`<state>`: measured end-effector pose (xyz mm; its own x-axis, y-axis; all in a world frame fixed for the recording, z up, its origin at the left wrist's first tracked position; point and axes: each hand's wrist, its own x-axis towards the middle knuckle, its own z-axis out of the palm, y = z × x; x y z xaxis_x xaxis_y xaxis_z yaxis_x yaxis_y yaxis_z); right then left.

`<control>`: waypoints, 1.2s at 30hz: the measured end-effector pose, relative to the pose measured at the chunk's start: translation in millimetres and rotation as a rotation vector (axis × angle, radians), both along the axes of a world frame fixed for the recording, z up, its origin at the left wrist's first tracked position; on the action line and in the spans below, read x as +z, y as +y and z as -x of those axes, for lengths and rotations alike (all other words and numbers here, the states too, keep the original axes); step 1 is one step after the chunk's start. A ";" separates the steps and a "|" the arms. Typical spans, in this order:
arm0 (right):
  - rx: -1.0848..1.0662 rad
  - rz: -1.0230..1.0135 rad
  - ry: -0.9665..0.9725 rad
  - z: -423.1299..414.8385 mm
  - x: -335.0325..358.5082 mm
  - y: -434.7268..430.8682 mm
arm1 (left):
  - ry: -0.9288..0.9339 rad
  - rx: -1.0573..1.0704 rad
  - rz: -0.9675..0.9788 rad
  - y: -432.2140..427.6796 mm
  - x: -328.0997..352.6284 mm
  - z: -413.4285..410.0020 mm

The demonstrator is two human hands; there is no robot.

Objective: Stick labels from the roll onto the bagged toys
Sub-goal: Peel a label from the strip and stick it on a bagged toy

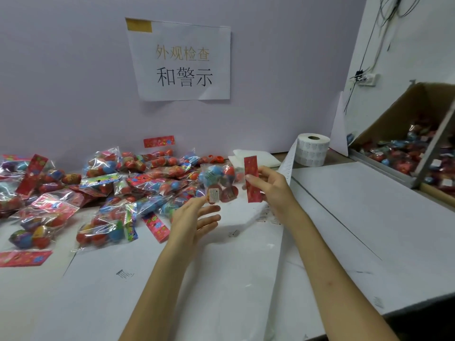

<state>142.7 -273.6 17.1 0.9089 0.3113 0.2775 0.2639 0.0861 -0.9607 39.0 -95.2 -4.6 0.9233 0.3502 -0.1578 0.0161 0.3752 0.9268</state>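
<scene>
My right hand (272,187) pinches the red header card (252,179) of a clear bagged toy (219,179) full of red and blue balls, held up above the table. A small white label (214,195) sits on the bag's front. My left hand (197,216) is just below the bag, fingers straight, with a fingertip at the label. The white label roll (311,150) stands behind on the table, its backing strip (286,168) trailing down toward me past my right hand.
A heap of bagged toys (105,183) covers the table's left side against the wall. A cardboard box (413,148) with more bagged toys sits tilted at the right. White paper sheets (344,217) cover the table (29,291). A paper sign (182,62) hangs on the wall.
</scene>
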 end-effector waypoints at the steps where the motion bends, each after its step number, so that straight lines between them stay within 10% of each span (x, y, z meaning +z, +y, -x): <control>1: 0.013 0.006 0.010 0.5 0.0 0.1 | 0.000 -0.005 -0.028 -0.3 0.0 0.1; 17: 0.310 0.221 0.241 -33.8 35.2 -35.8 | 0.037 0.172 -0.023 14.0 -20.2 -16.7; 23: -0.525 -0.673 0.340 -78.4 35.1 -144.7 | 0.003 0.136 -0.030 7.6 -18.0 -20.0; 27: -0.644 -0.296 0.495 -70.6 -19.6 -158.5 | 0.004 0.125 -0.051 5.5 -18.6 -19.6; 36: -0.544 0.037 0.110 -47.0 18.1 -96.3 | 0.004 0.141 -0.074 -1.4 -13.2 -13.4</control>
<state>189.7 -369.9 35.2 0.9643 -0.2032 0.1699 0.1589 -0.0692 -0.9849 52.5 -96.6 -17.7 0.8638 0.4867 -0.1300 -0.0282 0.3043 0.9521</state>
